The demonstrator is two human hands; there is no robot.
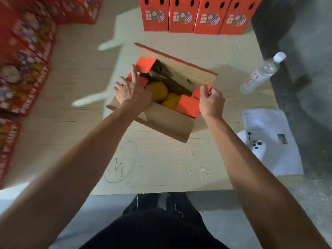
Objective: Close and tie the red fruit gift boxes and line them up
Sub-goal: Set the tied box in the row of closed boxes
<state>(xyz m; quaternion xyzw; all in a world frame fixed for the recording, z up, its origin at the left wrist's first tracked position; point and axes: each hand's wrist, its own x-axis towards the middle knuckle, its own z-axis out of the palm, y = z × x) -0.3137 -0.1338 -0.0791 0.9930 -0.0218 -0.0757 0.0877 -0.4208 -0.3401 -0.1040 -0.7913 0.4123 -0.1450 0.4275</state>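
Gift box (167, 123), flaps up and yellow netted fruit (159, 90) showing, sits mid-table. My left hand (132, 91) lies flat with fingers straight on the red flap (143, 66) at its nine o'clock end. My right hand (212, 101) pinches the small red flap (197, 92) at three o'clock. Four closed boxes (194, 15) line up at twelve o'clock; a water bottle (260, 74) lies at two o'clock.

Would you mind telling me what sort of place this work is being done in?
Probably a fruit packing or storeroom area: closed red gift boxes stand in a row, more are stacked to the left, and an open box of netted fruit sits on cardboard sheeting.
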